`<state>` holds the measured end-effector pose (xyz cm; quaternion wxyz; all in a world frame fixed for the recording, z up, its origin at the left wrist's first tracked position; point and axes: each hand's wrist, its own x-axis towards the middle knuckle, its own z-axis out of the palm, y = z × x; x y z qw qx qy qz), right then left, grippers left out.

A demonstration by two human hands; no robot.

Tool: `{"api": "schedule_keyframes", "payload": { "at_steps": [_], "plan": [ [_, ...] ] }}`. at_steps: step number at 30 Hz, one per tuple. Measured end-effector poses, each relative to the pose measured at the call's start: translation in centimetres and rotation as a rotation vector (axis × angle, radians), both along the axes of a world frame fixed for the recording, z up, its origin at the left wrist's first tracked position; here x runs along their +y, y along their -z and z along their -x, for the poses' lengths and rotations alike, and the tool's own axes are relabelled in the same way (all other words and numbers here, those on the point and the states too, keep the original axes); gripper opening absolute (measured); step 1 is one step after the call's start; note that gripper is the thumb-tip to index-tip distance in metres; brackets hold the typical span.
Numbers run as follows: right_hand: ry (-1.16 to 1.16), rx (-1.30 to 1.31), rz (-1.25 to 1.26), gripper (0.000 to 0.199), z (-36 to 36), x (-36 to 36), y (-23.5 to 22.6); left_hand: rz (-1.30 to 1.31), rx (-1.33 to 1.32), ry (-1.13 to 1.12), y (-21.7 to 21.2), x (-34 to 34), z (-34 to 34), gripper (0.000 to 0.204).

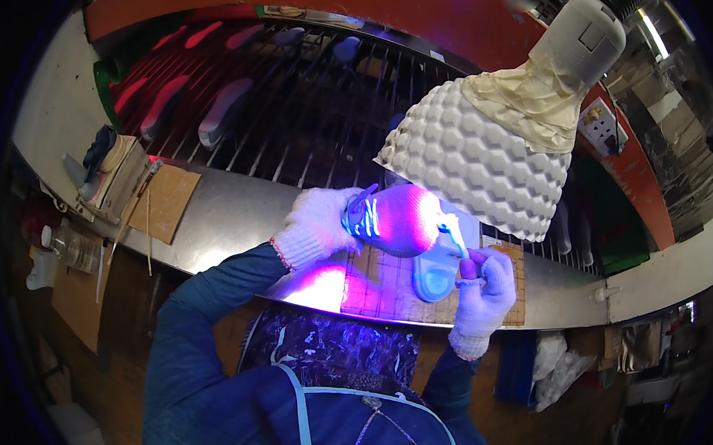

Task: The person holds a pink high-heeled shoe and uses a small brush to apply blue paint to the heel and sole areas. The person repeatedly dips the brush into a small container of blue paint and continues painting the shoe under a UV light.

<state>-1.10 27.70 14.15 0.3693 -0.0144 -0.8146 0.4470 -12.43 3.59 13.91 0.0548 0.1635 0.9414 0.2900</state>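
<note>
A knit shoe upper point(404, 220) with laces lies sideways over the bench, glowing pink and violet under the light. Its heel end is in the grip of my left hand point(317, 224), which wears a white knit glove. Between the thumb and fingers of my gloved right hand point(487, 292) is a slim white brush point(457, 238). The brush's tip touches the lower edge of the toe. Below the toe, a light blue dish point(435, 281) rests on a gridded board point(375, 281); I cannot make out what the dish contains.
A lamp hood with a bumpy white cover point(481, 153) hangs close at the upper right. Behind the bench, several soles point(224, 113) lie on a rack of metal rods point(288, 122). At left are a box of cloths point(116, 177), cardboard point(169, 203) and a clear bottle point(75, 247).
</note>
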Motion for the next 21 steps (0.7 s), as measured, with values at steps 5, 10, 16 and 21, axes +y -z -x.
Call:
{"api": "schedule_keyframes", "payload": {
  "at_steps": [5,10,16,21],
  "plan": [
    [0.010,0.018,-0.057,0.013,0.5,0.2,-0.1,-0.234,-0.191,0.132,1.4,-0.2,-0.2,0.070],
    [0.027,0.048,-0.089,0.016,0.7,0.5,0.4,-0.316,-0.435,0.268,2.3,0.1,-0.4,0.071],
    [-0.006,0.049,-0.095,0.015,0.1,1.5,2.4,-0.674,-0.867,0.341,2.9,0.3,-2.4,0.052],
    [-0.077,-0.183,0.132,0.012,-3.0,4.1,5.4,-0.949,-1.006,0.376,4.0,0.5,-3.6,0.051]
  ]
}}
